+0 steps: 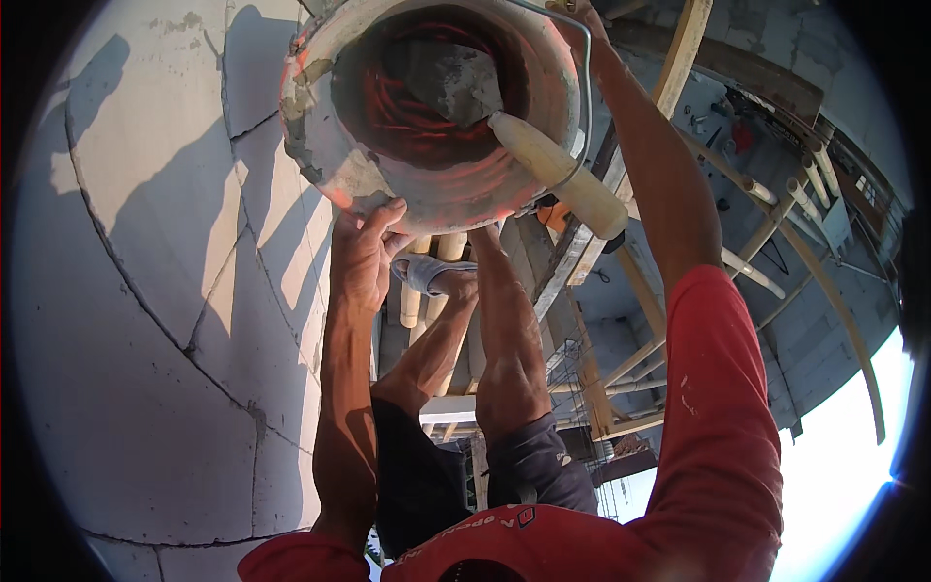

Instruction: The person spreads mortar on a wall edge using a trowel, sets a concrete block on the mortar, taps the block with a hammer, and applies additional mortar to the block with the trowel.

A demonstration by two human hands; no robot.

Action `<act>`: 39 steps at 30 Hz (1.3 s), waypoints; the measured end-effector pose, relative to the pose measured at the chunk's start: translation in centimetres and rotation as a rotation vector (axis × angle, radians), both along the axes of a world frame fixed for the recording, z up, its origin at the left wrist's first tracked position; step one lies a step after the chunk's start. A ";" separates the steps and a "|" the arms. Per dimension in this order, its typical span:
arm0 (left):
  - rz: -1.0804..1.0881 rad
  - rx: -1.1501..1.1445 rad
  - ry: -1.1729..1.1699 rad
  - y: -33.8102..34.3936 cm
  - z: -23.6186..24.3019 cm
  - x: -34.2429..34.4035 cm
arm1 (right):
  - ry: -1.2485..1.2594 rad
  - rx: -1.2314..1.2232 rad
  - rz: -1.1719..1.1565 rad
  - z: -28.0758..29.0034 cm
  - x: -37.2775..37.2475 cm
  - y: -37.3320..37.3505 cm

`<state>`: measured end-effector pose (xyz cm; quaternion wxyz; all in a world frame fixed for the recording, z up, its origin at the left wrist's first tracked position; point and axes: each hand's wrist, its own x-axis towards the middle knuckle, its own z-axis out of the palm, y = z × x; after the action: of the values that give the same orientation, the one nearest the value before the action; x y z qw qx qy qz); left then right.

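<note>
A round, mortar-smeared bucket is tilted so that I look into its dark, reddish inside. My left hand grips its near rim, with the thumb on top and the other fingers partly hidden beneath. At the upper edge of the view, my right hand is at the bucket's far right side, closed by the rim where the wire handle meets it. A trowel rests in the bucket, its grey, mortar-coated blade inside and its thick pale wooden grip sticking out over the rim. Neither hand touches the trowel.
A pale block wall with mortar joints rises close on my left. My sandalled foot stands on bamboo poles. To the right are wooden beams and more bamboo scaffolding, with a drop to a lower level.
</note>
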<state>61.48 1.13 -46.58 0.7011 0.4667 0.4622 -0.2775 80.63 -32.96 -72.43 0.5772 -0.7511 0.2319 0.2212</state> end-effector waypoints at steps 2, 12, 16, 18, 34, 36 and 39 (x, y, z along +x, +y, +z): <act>0.049 -0.016 0.056 0.3 2.0 -3.5 | 0.069 0.009 0.067 -2.3 0.1 -1.8; 0.048 0.214 0.225 2.8 14.9 -11.2 | 0.472 0.157 0.030 20.2 -6.4 6.5; 0.051 0.095 0.144 1.3 20.5 -12.2 | 0.720 0.504 0.197 40.7 -13.6 4.3; 0.017 0.042 0.109 0.3 25.2 -10.9 | 0.721 0.743 0.087 48.3 -17.6 2.1; -0.381 0.479 -0.297 2.2 46.0 -11.2 | 0.446 0.154 0.031 73.6 -25.5 8.8; -0.091 0.469 -0.404 2.0 44.6 -12.5 | 0.351 0.150 0.000 75.1 -25.4 10.6; 0.236 0.192 -0.416 1.3 41.7 -14.6 | 0.338 0.080 0.075 75.5 -24.9 12.1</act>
<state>46.92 2.43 -4.91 0.7609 0.5212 0.3836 -0.0467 55.78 -20.85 3.07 0.5509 -0.6875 0.2885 0.3749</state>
